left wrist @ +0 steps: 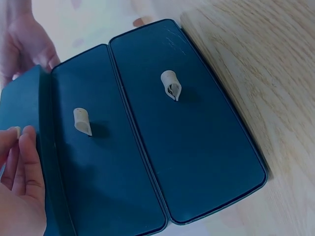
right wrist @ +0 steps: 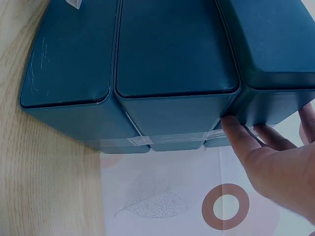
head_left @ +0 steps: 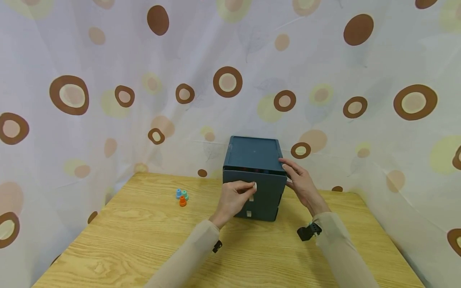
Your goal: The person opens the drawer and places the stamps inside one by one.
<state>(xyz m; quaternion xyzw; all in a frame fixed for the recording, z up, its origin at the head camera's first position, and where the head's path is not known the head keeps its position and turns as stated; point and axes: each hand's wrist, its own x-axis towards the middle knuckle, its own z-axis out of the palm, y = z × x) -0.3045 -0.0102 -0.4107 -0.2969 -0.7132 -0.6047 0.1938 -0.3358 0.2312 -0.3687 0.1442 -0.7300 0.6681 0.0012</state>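
A dark blue drawer cabinet (head_left: 253, 154) stands on the table, its three drawers stacked one above another. Its top drawer (head_left: 271, 183) sticks out slightly past the lower ones, leaving a dark gap under the cabinet's top. My left hand (head_left: 231, 199) pinches the white pull tab (head_left: 255, 187) of that drawer between thumb and fingers. In the left wrist view, the middle drawer (left wrist: 108, 167) and bottom drawer (left wrist: 202, 142) are closed, each with a white loop tab. My right hand (head_left: 303, 187) rests its extended fingers against the cabinet's upper right side.
Three small cone-shaped pieces, one blue (head_left: 178, 194), one green (head_left: 185, 195) and one orange (head_left: 183, 201), stand together left of the cabinet. The wooden table (head_left: 144, 240) meets a patterned cloth (head_left: 201, 132) behind. Clear tape (right wrist: 172, 138) runs along the cabinet's side.
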